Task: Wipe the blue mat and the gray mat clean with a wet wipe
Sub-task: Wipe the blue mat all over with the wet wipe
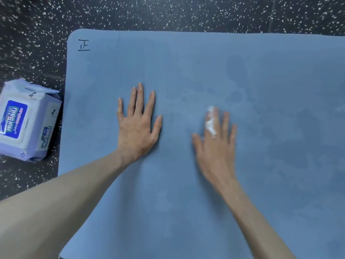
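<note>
Left hand (137,126) flat, fingers spread, pressing large blue rubber mat (261,75). Right hand (214,144) blurred, fingers straight, white wet wipe (211,126) threaded between fingers.

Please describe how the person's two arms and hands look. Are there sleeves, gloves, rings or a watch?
Both forearms are bare as far as the picture shows: no sleeves, gloves or watch. The left hand wears no ring and has short, plain nails. The right hand is blurred, so rings or nails cannot be judged.
</note>
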